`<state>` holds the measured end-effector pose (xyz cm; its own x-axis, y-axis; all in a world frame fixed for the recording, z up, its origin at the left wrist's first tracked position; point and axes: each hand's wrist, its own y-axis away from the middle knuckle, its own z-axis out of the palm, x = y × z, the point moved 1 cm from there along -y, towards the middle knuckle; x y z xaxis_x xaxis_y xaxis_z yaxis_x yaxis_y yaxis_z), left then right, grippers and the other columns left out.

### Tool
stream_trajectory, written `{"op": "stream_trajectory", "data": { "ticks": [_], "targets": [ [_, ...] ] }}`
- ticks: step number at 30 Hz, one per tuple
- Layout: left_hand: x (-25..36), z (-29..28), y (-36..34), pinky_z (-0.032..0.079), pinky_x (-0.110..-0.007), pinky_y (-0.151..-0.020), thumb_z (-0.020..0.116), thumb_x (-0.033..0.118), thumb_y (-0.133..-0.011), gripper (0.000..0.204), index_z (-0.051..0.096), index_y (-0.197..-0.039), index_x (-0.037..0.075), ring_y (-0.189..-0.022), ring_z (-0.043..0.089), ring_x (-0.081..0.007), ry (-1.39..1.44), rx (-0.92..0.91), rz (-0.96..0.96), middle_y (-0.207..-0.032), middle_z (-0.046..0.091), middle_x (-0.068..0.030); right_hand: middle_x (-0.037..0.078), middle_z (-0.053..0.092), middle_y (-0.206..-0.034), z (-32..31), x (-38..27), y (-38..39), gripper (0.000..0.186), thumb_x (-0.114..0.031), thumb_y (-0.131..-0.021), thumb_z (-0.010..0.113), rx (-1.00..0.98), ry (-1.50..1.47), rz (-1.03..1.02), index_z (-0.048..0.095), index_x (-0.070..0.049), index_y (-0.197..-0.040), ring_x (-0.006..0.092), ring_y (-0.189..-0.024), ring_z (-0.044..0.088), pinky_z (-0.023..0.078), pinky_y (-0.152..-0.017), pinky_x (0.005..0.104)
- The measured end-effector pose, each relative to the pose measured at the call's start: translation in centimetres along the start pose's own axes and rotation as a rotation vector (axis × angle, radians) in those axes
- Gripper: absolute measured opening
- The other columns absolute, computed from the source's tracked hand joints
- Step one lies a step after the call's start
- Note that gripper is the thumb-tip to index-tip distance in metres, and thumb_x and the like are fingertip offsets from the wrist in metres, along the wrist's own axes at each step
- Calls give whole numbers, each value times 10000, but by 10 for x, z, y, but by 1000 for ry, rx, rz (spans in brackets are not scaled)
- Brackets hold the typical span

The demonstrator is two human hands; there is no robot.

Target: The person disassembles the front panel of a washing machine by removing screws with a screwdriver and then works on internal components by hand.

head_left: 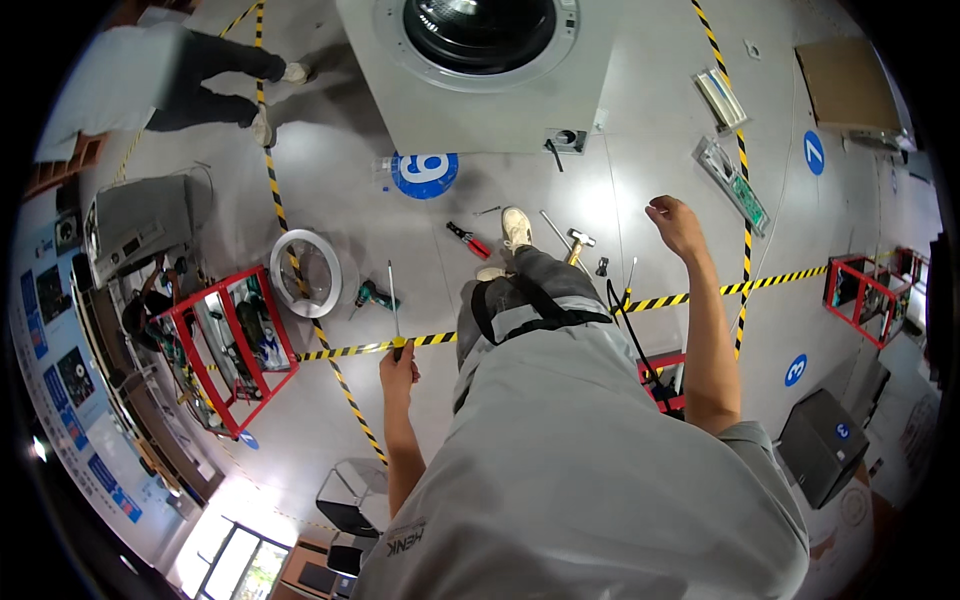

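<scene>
My left hand [398,372] is closed around the handle of a long screwdriver [392,300], its thin shaft pointing away from me. My right hand [678,228] is raised off to the right with its fingers curled in, and nothing shows in it. On the floor ahead stands a front-loading washing machine [470,110] with a dark round door. Between my hands, near my shoes, lie red-handled pliers [468,240] and a hammer [579,243]. A green power drill [376,296] and a round door ring [333,262] rest beyond the left hand.
At left stands a red-framed tool cart [238,345]; another red frame [868,300] is far right. Circuit board panels [740,187] lie at the right near yellow-black floor tape [745,240]. A person [185,85] stands at the upper left. A dark box [822,447] sits at lower right.
</scene>
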<state>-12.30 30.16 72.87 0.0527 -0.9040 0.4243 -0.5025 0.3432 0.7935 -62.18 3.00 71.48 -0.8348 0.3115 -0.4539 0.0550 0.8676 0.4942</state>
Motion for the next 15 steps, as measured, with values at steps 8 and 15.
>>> {"op": "stream_trajectory", "data": {
  "ticks": [8, 15],
  "targets": [
    [24, 4, -57, 375, -255, -388, 655, 333, -899, 359, 545, -771, 16, -413, 474, -117, -112, -143, 56, -541, 485, -28, 189, 679, -1027, -1, 56, 42, 365, -314, -871, 632, 102, -131, 152, 665, -12, -1073, 314, -961, 654, 501, -851, 385],
    [-3, -28, -85, 370, -289, -375, 661, 328, -888, 369, 547, -766, 0, -404, 484, -148, -353, -185, -11, -528, 498, -50, 184, 689, -1005, 37, 84, 119, 362, -309, -876, 624, 200, -273, 307, 663, -7, -1069, 316, -949, 660, 505, -841, 385]
  ]
}}
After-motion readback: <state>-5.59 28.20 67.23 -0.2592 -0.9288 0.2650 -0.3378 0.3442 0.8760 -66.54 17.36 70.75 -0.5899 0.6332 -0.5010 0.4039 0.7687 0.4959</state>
